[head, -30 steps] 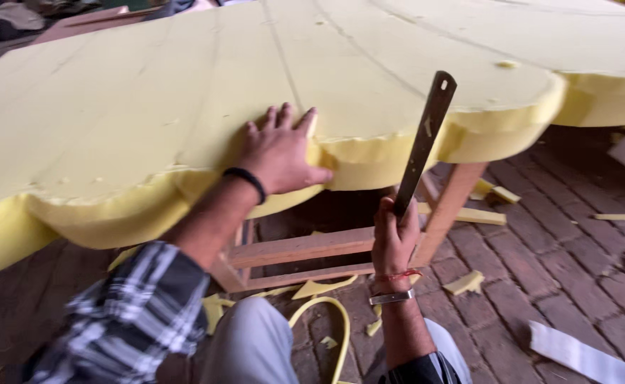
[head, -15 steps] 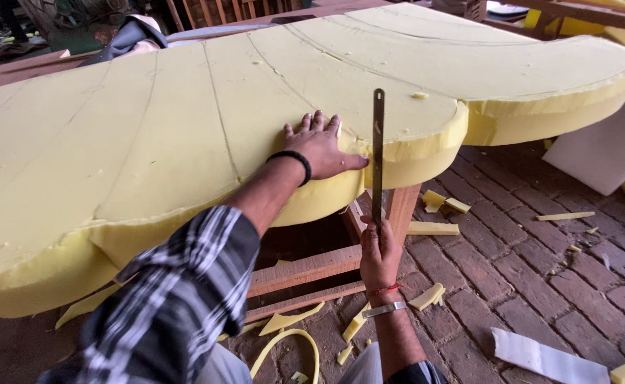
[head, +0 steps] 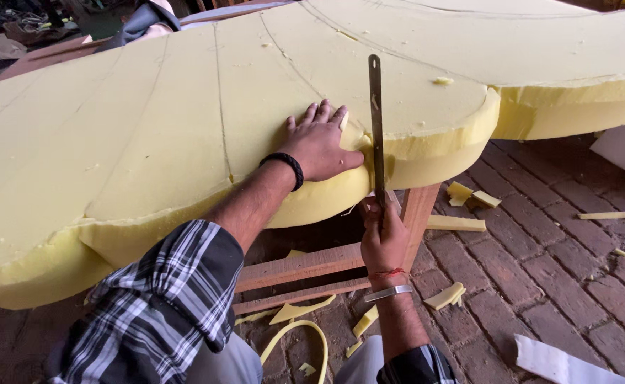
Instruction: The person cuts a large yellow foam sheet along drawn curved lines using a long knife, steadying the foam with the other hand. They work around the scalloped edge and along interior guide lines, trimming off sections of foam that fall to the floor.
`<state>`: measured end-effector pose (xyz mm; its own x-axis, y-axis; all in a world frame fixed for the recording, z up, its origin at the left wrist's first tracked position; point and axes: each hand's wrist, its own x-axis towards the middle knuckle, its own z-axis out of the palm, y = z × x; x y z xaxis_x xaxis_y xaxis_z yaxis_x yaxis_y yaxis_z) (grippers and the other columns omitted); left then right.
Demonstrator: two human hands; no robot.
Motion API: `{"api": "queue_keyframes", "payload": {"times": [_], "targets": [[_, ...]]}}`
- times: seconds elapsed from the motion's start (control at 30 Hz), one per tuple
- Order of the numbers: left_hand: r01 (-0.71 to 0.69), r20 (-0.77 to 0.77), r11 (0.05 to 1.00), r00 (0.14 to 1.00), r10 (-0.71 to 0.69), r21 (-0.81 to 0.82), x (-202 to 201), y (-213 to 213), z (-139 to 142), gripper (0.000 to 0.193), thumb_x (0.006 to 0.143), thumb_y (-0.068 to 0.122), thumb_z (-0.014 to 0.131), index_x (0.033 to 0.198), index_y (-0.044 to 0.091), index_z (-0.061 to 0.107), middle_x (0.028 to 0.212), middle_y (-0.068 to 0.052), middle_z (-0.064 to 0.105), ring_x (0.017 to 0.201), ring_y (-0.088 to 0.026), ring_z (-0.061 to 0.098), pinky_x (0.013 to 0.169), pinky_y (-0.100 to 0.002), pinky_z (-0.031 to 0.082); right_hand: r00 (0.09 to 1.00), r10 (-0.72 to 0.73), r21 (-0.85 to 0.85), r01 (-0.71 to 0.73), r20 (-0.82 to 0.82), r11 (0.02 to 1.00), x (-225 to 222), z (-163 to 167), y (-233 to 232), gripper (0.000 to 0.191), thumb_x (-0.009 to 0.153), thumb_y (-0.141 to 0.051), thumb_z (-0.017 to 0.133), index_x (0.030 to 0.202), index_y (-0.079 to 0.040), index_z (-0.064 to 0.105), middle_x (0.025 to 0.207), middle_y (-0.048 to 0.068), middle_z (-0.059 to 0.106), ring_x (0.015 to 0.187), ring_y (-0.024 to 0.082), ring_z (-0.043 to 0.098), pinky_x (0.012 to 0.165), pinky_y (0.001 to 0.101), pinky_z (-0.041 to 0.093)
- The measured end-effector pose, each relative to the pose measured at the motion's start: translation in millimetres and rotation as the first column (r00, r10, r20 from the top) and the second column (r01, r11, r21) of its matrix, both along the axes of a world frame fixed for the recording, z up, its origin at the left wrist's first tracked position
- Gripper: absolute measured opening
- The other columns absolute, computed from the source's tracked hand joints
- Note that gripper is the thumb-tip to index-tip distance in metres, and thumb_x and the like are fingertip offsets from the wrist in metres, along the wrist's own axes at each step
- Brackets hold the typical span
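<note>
Foam slab (head: pixel 184 142): thick yellow sheet, the biggest thing here, lying flat across a wooden frame (head: pixel 305 270) and spreading from near left to far right; its curved edge overhangs toward the person. It looks light, soft and springy, likely to dent and shift under pressure, so it wants a flat palm close to the cut line, not a pinch.
Brick floor (head: pixel 554 256): right and near, scattered with yellow foam scraps (head: pixel 462 193).
Left hand (head: pixel 321 146): spread flat, palm down on the slab's top beside the edge, thumb touching the blade's left side; pressing, not grasping.
Right hand (head: pixel 383 238): below the slab's edge, clenched around the blade's lower end.
Saw blade (head: pixel 376 128): 1 long, thin metal strip, upright, passing up through the foam edge, with a hole at its top. It looks stiff but bendable; teeth cannot be made out at this distance, so hold only the low end.
</note>
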<state>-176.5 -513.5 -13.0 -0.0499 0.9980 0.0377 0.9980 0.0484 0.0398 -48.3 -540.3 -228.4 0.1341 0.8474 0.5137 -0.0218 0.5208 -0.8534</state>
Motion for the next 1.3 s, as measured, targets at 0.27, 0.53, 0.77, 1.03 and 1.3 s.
{"api": "queue_keyframes", "payload": {"times": [0.27, 0.53, 0.77, 1.03, 1.3], "targets": [[-0.006, -0.018, 1.000, 1.000, 0.006, 0.022, 2.9, -6.9, 2.7, 0.109, 0.078, 0.067, 0.062, 0.161, 0.012, 0.019, 0.169, -0.019, 0.011, 0.156, -0.037, 0.010, 0.123, -0.062, 0.010, 0.983, -0.119, 0.048, 0.114, 0.139, 0.992, -8.8, 2.7, -3.9, 0.013, 0.105, -0.009, 0.054, 0.111, -0.004, 0.064, 0.097, 0.015, 0.075, 0.086, 0.030, 0.076, 0.072, 0.0366, 0.057], [0.001, -0.017, 1.000, 1.000, -0.001, -0.001, 7.5, -9.2, 1.3, 0.111, 0.079, 0.067, 0.063, 0.162, 0.010, 0.016, 0.169, -0.022, 0.007, 0.157, -0.039, 0.006, 0.122, -0.064, 0.006, 0.978, -0.127, 0.021, 0.125, 0.163, 0.992, -14.1, 20.9, -13.4, 0.014, 0.102, -0.004, 0.053, 0.110, -0.007, 0.064, 0.089, 0.017, 0.071, 0.077, 0.030, 0.074, 0.070, 0.0376, 0.057], [0.005, 0.006, 1.000, 1.000, -0.005, -0.011, 6.7, -8.0, 3.2, 0.111, 0.080, 0.069, 0.060, 0.162, 0.010, 0.014, 0.169, -0.022, 0.005, 0.157, -0.039, 0.004, 0.122, -0.064, 0.004, 0.990, 0.140, -0.248, -0.142, -0.026, 0.958, -17.1, 9.1, -36.4, 0.028, 0.098, 0.007, 0.050, 0.120, -0.004, 0.065, 0.088, 0.009, 0.061, 0.081, 0.018, 0.058, 0.076, 0.0286, 0.050], [-0.012, 0.044, 1.000, 0.999, 0.012, -0.015, 10.1, -4.9, 8.7, 0.119, 0.073, 0.072, 0.065, 0.162, 0.011, 0.015, 0.169, -0.022, 0.006, 0.156, -0.040, 0.006, 0.123, -0.063, 0.005, 0.901, -0.015, -0.403, -0.179, -0.433, 0.898, 11.3, -18.0, -61.0, 0.023, 0.094, 0.000, 0.065, 0.116, 0.000, 0.069, 0.105, 0.005, 0.075, 0.090, 0.010, 0.069, 0.075, 0.0235, 0.056], [-0.022, 0.021, 1.000, 1.000, 0.022, -0.011, 14.6, -2.4, 6.4, 0.112, 0.077, 0.065, 0.064, 0.162, 0.011, 0.017, 0.169, -0.022, 0.007, 0.156, -0.040, 0.008, 0.123, -0.064, 0.006, 0.919, -0.023, -0.177, -0.052, -0.394, 0.983, 18.5, 55.7, -16.2, 0.024, 0.102, -0.003, 0.072, 0.122, 0.008, 0.075, 0.094, 0.015, 0.069, 0.067, 0.017, 0.050, 0.056, 0.0290, 0.038]]}}
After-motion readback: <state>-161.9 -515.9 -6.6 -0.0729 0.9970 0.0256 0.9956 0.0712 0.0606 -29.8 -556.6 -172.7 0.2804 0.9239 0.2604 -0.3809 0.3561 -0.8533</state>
